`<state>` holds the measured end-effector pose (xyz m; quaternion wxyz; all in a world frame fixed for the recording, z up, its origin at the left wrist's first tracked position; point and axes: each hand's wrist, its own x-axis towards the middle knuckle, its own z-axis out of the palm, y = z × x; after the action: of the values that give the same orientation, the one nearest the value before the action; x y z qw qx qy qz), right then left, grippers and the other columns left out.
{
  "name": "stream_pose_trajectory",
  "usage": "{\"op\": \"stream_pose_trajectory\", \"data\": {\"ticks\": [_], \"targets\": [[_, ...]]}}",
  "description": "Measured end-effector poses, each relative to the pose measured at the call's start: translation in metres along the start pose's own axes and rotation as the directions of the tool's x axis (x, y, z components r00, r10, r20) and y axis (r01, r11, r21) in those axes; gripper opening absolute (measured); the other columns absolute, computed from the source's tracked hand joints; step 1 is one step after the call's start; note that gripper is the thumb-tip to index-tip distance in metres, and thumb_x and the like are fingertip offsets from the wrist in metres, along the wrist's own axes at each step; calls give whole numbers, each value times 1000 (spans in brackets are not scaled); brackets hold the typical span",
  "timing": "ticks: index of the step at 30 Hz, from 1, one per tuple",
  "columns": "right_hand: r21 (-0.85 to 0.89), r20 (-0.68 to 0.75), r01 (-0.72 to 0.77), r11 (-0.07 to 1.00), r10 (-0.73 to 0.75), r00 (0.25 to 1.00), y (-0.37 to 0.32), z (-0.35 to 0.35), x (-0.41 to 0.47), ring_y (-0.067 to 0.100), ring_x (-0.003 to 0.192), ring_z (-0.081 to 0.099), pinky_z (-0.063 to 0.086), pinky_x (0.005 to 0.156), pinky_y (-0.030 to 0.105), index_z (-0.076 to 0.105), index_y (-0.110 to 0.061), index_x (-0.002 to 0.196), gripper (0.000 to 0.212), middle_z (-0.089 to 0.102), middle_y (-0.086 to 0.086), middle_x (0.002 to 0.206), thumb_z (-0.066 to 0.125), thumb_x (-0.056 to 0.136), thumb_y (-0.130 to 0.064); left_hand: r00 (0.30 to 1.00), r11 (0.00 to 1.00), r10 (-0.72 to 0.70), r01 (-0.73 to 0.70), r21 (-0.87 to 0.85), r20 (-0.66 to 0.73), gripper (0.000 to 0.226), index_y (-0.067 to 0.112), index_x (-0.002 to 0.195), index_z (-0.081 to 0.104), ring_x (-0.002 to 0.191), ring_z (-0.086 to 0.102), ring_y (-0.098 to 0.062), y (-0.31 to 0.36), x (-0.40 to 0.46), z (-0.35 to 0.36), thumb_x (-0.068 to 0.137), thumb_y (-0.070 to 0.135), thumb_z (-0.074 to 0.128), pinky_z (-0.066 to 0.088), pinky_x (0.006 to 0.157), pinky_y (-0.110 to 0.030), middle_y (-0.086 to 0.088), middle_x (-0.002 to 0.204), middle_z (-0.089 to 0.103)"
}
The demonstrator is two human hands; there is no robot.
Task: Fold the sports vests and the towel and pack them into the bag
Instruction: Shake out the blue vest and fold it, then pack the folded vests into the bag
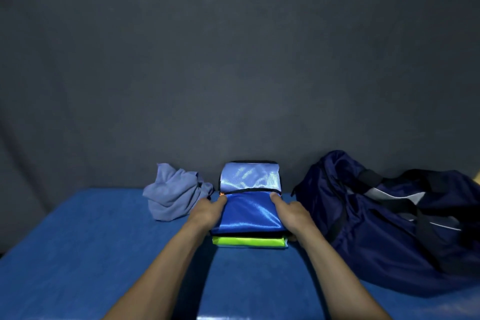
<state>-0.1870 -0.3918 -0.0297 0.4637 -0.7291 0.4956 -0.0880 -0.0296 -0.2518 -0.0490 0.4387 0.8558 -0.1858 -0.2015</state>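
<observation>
Across the middle of the blue table point(78, 254) I see a stack of folded sports vests, and both of the person's hands are on it; the blue vest point(246, 212) lies on top, its far half turned up so the pale shiny inner face stands against the dark backdrop point(233, 60); under it I can make out a black edge, then a lime-green vest point(249, 241) at the near side of the stack, and a small orange corner point(221, 193) peeking out at the far left. The left hand point(206, 212) holds the stack by its left side, thumb laid on top of the blue vest near the fold line, fingers tucked down along the edge where I cannot see them; the right hand point(292, 214) mirrors it on the right side, thumb on top, fingers curled under the stack's near right corner; so both hands grasp the stack rather than lying slack. Left of the stack, just beside the left hand, the light blue towel point(174, 193) sits crumpled and unfolded on the table, against the backdrop; to the right, the navy sports bag point(389, 228) slumps on the table, its black straps point(405, 205) draped over it; whether its top is unzipped I cannot tell.
</observation>
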Motion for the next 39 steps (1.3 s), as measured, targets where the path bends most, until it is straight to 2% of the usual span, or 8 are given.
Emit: {"op": "stream_pose_trajectory", "data": {"ticks": [6, 10, 19, 25, 29, 31, 35, 39], "targets": [[285, 186, -172, 943, 121, 975, 16, 0, 3, 25, 96, 66, 57, 63, 33, 56, -13, 133, 84, 65, 9, 123, 63, 78, -75, 990, 971, -69, 94, -222, 121, 100, 8, 140, 54, 122, 59, -30, -3, 6, 4, 62, 71, 53, 44, 110, -43, -11, 136, 61], [359, 252, -199, 912, 111, 961, 24, -9, -5, 16, 57, 53, 60, 68, 36, 65, -12, 115, 66, 60, 3, 78, 73, 75, -65, 990, 977, -62, 87, -196, 130, 60, 5, 125, 61, 111, 63, -29, 5, -12, 4, 90, 54, 57, 48, 103, -40, -11, 122, 66], [456, 334, -195, 868, 36, 942, 42, -16, -9, 29, 110, 70, 58, 90, 59, 59, -17, 138, 125, 69, 4, 129, 91, 35, -79, 994, 997, -66, 64, 31, 81, 45, 6, 94, 59, 73, 51, -19, 1, -44, 14, 106, 45, 41, 35, 61, -30, -9, 92, 58], [503, 400, -210, 839, -10, 917, 38, -19, -24, 27, 101, 75, 59, 93, 51, 65, -14, 129, 110, 76, 5, 116, 97, 39, -69, 992, 998, -68, 68, 0, 109, 43, 12, 87, 60, 76, 55, -20, 1, -40, 12, 106, 46, 42, 38, 64, -30, -5, 87, 61], [551, 274, -182, 814, 29, 961, 41, -7, -21, 27, 98, 75, 60, 89, 50, 59, -11, 133, 116, 74, 9, 116, 99, 34, -58, 992, 999, -38, 40, -17, 123, 42, 8, 89, 60, 73, 53, -21, -2, -34, 13, 105, 44, 44, 35, 61, -31, -10, 89, 60], [599, 176, -114, 793, 9, 984, 36, -3, -30, 24, 87, 76, 62, 81, 39, 67, -3, 117, 85, 77, 13, 102, 94, 49, -45, 990, 998, -31, 37, -44, 135, 42, 5, 95, 62, 76, 55, -23, -3, -34, 11, 105, 42, 44, 37, 63, -32, -11, 92, 62], [618, -30, 62, 783, -56, 998, 21, -4, -54, 25, 84, 74, 60, 77, 41, 60, -9, 110, 73, 74, 12, 102, 90, 49, -37, 968, 926, -12, 105, -363, 250, 39, 9, 104, 71, 96, 71, -34, 0, -44, 4, 102, 40, 48, 53, 93, -45, -15, 100, 77], [633, -145, 172, 755, -103, 984, 3, -36, -83, 22, 78, 72, 60, 77, 43, 61, -8, 108, 64, 76, 14, 98, 89, 53, -28, 900, 772, 70, 225, -595, 430, 45, 7, 116, 71, 98, 69, -33, 21, -69, 2, 99, 43, 50, 49, 88, -42, -19, 110, 75]]}}
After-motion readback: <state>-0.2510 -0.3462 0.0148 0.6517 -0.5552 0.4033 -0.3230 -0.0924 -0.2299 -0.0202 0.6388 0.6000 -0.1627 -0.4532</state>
